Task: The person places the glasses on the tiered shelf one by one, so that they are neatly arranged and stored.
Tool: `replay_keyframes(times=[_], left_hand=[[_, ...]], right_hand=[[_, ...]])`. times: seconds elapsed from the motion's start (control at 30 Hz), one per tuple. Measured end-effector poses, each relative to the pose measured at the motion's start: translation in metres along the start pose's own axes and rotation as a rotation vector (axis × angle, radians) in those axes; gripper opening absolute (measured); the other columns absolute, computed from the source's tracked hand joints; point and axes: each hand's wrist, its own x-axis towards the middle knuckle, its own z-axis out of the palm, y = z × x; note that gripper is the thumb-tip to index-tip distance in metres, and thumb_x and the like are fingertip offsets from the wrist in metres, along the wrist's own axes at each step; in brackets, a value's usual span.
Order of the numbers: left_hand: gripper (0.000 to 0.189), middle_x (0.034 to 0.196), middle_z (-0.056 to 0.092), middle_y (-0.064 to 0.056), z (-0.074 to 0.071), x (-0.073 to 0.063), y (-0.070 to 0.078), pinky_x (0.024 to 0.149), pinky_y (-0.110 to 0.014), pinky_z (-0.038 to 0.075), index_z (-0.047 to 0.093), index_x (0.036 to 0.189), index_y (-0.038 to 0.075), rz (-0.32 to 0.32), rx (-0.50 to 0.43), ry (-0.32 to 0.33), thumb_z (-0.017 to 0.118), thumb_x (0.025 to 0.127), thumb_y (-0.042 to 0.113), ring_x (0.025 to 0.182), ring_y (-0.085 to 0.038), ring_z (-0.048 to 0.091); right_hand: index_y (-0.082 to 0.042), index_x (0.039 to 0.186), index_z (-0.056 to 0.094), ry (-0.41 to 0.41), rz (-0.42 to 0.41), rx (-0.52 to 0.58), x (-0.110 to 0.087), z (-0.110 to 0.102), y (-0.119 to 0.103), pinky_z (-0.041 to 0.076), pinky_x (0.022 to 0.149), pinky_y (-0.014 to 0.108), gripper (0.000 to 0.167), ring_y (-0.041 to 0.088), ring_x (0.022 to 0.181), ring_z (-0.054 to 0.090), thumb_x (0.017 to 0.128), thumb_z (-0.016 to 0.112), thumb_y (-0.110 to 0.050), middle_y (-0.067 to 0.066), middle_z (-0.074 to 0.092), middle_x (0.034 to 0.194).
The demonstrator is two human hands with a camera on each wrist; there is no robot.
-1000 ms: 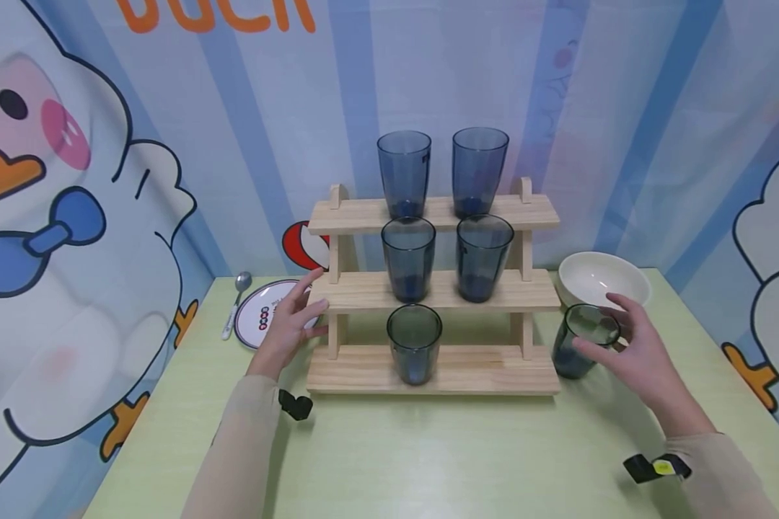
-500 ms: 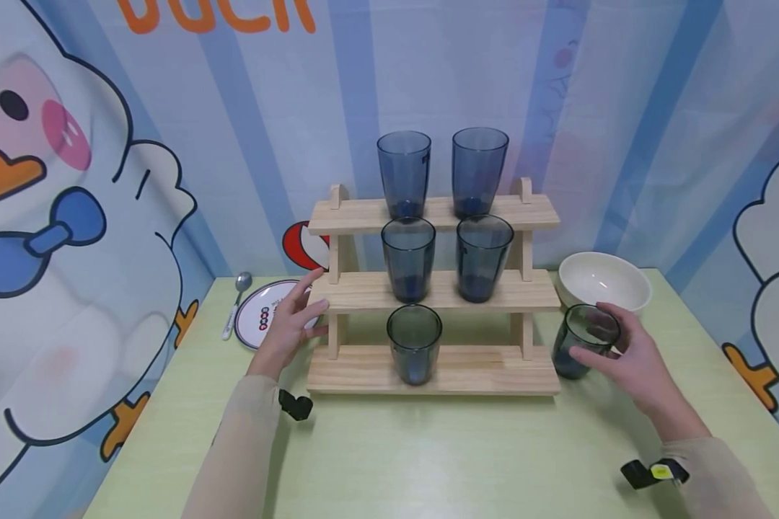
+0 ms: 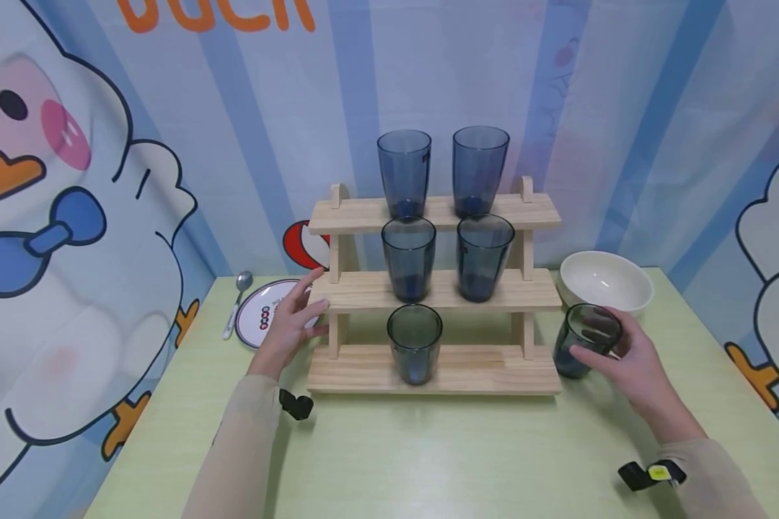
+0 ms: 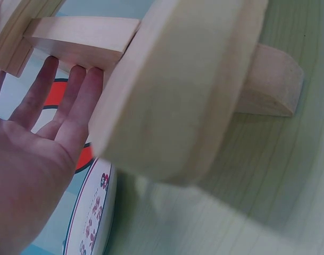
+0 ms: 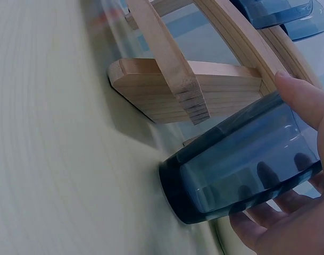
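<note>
My right hand (image 3: 636, 364) grips a blue-tinted drinking glass (image 3: 573, 353) on the table, right of the wooden shelf rack (image 3: 487, 367). In the right wrist view its thumb lies on the near side of the glass (image 5: 241, 154), with the fingers round the far side. My left hand (image 3: 287, 328) touches the left end of the rack at the middle shelf (image 3: 350, 292), fingers extended. In the left wrist view its fingertips meet a wooden upright (image 4: 79, 40). Two glasses stand on the top shelf, two on the middle, and one glass (image 3: 415, 346) on the bottom.
A white bowl (image 3: 604, 277) sits behind the right-hand glass. Behind my left hand lie a round patterned plate (image 3: 253, 317) and a spoon (image 3: 236, 306). A cartoon duck curtain (image 3: 266, 144) hangs behind the light green table (image 3: 428, 461).
My right thumb and fingers have closed in from around the glass until they grip it. The glass stays in nearly the same place. My left hand and the rack have not moved visibly.
</note>
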Motion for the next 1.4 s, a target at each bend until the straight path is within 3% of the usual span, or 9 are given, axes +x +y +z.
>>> replay_keyframes(times=[0.27,0.57,1.0,1.4], left_hand=[[0.065,0.168,0.036,-0.007,0.000,-0.001,0.002,0.102,-0.062,0.054,0.042,0.161,0.038,0.000,-0.008,-0.001,0.070,0.103,0.029,0.144,-0.037,0.046],[0.066,0.168,0.035,-0.006,0.001,-0.001,0.002,0.102,-0.062,0.054,0.042,0.161,0.039,0.000,0.000,-0.003,0.070,0.102,0.030,0.145,-0.037,0.045],[0.067,0.168,0.035,-0.007,0.000,0.000,0.002,0.102,-0.062,0.054,0.041,0.162,0.037,-0.005,-0.007,-0.002,0.071,0.102,0.030,0.145,-0.037,0.045],[0.066,0.168,0.036,-0.007,0.000,0.000,0.001,0.102,-0.063,0.054,0.042,0.161,0.038,-0.005,-0.010,0.001,0.071,0.102,0.030,0.145,-0.037,0.045]], right_hand=[[-0.009,0.154,0.044,0.012,0.012,0.064,-0.001,0.000,0.000,0.053,0.088,0.009,0.071,0.000,0.120,0.059,0.092,0.076,0.003,-0.014,0.064,0.130],[-0.013,0.155,0.045,0.044,0.052,0.026,-0.003,-0.002,0.001,0.055,0.084,0.011,0.072,0.002,0.118,0.058,0.092,0.078,0.000,-0.018,0.063,0.129],[-0.016,0.152,0.050,0.063,0.055,0.063,-0.008,-0.003,-0.001,0.056,0.081,0.012,0.070,0.003,0.114,0.061,0.091,0.080,-0.001,-0.016,0.067,0.127],[-0.019,0.158,0.044,0.104,0.086,-0.086,-0.015,-0.010,-0.006,0.054,0.082,0.010,0.077,-0.002,0.115,0.059,0.092,0.081,-0.008,-0.021,0.060,0.129]])
